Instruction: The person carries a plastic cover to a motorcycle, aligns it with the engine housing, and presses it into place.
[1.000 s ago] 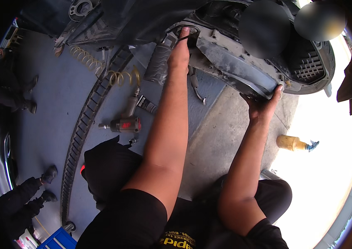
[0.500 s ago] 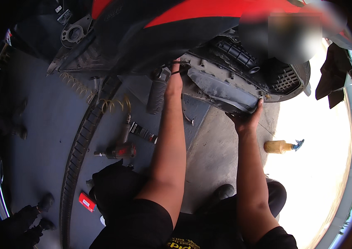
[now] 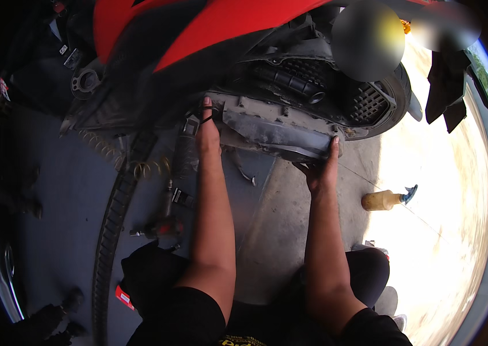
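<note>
A long grey scooter transmission cover (image 3: 278,135), dusty and scuffed, spans the gap between my hands along the lower side of a red and black scooter (image 3: 238,34). My left hand (image 3: 208,135) is at the cover's left end with the thumb up against it, beside a thin black cable loop; its other fingers are hidden. At the right end my right hand (image 3: 323,170) has its thumb on the face and its fingers curled underneath. Just above the cover lie a ribbed black duct (image 3: 287,82) and the rear wheel (image 3: 401,95). Whether the cover touches the engine is hidden.
On the floor at left lie an impact wrench (image 3: 166,226) on a coiled yellow air hose (image 3: 150,167), a dark tube (image 3: 183,198) and a ribbed black ramp rail (image 3: 108,242). A yellowish spray bottle (image 3: 381,200) stands at right. A red box (image 3: 125,297) is near my left knee.
The view has shifted, so scooter, cover and both arms appear further left. My hands keep the same hold on the cover's two ends, which looks slightly more level.
</note>
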Tool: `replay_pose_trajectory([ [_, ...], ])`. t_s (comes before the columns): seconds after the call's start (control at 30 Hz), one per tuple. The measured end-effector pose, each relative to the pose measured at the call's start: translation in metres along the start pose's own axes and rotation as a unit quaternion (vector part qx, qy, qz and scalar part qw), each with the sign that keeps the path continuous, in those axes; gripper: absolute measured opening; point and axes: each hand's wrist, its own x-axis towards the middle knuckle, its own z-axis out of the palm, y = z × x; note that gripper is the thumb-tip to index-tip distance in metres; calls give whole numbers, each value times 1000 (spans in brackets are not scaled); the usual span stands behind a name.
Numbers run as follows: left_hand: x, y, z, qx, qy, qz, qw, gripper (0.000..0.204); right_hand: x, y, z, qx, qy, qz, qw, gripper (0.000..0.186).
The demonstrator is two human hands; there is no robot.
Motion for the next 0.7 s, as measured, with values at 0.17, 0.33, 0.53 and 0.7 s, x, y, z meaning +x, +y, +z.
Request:
replay_pose_trajectory([
  [0.17,33,-23,0,-45,-29,60,997,93,-3,0,5,7,6,-1,1000,106],
  [0.33,52,-31,-1,-53,-53,99,992,91,-4,0,7,4,-5,-3,1000,103],
  [0.53,46,-26,6,-23,43,121,991,98,3,0,1,35,-8,-30,999,96],
  [0.7,56,-29,-6,4,-21,96,995,101,-2,1,9,-15,17,-20,1000,107],
])
